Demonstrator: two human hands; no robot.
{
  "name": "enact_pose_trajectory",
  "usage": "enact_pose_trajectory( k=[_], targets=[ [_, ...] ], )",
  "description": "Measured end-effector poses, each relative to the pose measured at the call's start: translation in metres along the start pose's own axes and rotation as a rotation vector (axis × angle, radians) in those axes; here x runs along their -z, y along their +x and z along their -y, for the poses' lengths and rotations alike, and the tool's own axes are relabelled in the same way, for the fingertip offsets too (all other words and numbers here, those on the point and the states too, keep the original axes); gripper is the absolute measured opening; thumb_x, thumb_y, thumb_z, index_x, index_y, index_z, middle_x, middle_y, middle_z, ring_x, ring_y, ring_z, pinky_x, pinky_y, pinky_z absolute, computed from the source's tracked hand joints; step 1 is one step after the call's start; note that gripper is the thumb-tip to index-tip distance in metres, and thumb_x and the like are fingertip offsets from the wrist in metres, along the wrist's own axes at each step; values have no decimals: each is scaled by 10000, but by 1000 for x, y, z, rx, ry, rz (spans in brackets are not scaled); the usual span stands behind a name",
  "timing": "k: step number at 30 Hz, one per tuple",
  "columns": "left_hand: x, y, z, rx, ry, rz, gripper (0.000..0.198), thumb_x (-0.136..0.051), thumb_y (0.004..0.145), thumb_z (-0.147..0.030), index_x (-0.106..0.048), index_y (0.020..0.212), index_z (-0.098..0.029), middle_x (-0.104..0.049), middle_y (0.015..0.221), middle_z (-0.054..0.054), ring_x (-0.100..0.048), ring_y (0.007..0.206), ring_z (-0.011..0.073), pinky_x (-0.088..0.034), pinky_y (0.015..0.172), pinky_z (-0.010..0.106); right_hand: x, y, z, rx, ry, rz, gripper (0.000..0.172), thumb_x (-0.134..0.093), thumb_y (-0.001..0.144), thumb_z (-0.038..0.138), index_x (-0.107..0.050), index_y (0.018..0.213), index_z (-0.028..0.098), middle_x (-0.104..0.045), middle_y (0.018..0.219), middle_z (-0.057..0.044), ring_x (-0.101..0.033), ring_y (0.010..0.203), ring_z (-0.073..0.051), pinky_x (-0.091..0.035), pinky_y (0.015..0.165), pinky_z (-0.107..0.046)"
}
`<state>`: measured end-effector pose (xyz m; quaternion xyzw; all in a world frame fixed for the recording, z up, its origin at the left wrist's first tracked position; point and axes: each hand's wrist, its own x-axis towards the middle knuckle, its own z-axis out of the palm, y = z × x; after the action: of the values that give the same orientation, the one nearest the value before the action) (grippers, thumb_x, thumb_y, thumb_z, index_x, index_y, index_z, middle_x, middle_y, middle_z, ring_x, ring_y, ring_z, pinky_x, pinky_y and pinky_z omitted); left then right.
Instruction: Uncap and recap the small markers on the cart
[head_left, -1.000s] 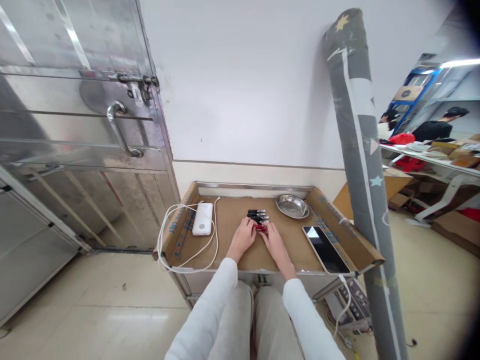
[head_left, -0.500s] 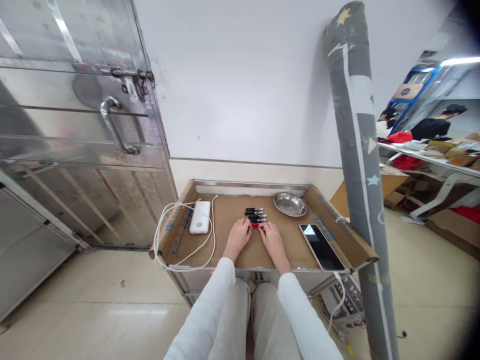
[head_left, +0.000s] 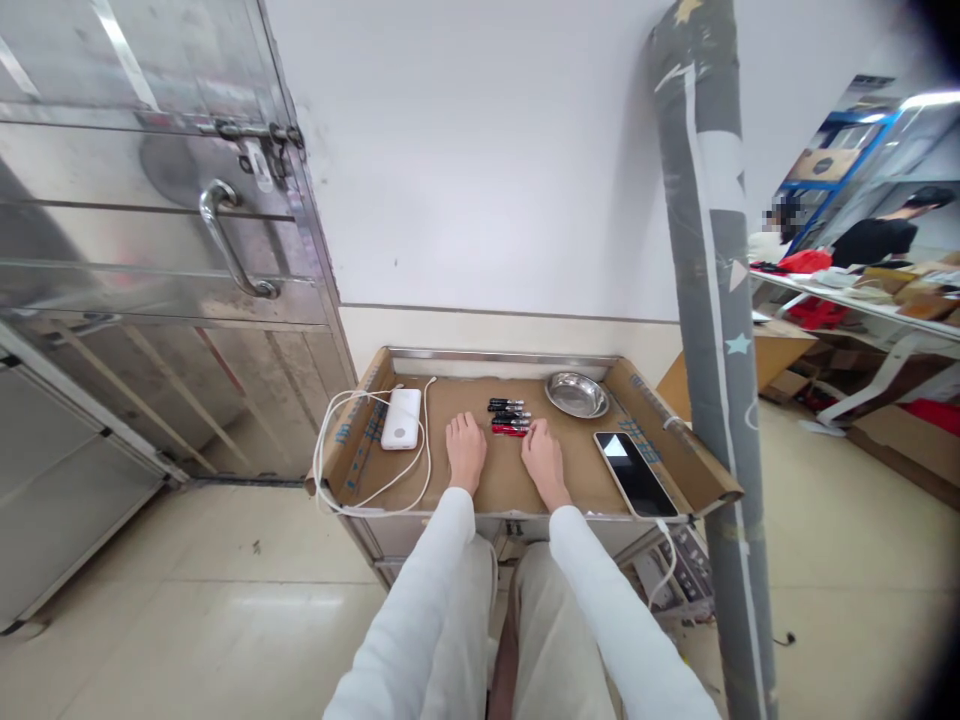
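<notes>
A red pen [head_left: 509, 431] lies crosswise on the brown cardboard lining [head_left: 480, 390] of a tray-like tabletop. Just beyond it, several black pens [head_left: 507, 405] are laid in a row, roughly parallel to it. My left hand [head_left: 466, 448] rests on the cardboard to the left of the pens, fingers extended forward and holding nothing. Beside the right end of the red pen is my right hand [head_left: 543, 458]. Its fingers are loosely bent and slightly apart, with no pen visible between them; whether a fingertip touches the pen's end is unclear.
A shallow metal bowl [head_left: 577, 394] stands at the back right, and a phone [head_left: 634, 474] with a cable lies at the right. At the left are a white power bank [head_left: 401, 419] and looped white cable. A tall grey roll [head_left: 712, 250] leans by the right edge. People sit farther off.
My left hand has let go of the red pen and moved left. My right hand has eased off its end, so more of the pen shows. The view has shifted slightly.
</notes>
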<state>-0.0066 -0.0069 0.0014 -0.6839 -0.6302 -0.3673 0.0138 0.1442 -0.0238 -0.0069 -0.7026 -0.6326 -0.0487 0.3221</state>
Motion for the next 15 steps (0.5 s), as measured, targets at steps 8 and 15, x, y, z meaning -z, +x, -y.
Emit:
enact_pose_trajectory(
  k=[8,15],
  targets=[
    [-18,-4,16,20,-91,28,443,-367,865,-167,-468,1286,-73,-454,1372,227,-402,1308,308,-320,1064,528,-12,-3,-9,-150,20,-125,407,-336,819,163,-522,1161,42,-521,1219,-289,-463,1188,-349,-338,960,-516],
    [-14,-11,21,-44,-34,108,509,-366,888,-261,-415,1377,-129,-428,1423,138,-347,1351,274,-263,1117,513,-6,-7,-15,-92,-127,112,501,-265,910,231,-445,1365,126,-389,1438,-173,-319,1348,-298,-219,1082,-500]
  ],
)
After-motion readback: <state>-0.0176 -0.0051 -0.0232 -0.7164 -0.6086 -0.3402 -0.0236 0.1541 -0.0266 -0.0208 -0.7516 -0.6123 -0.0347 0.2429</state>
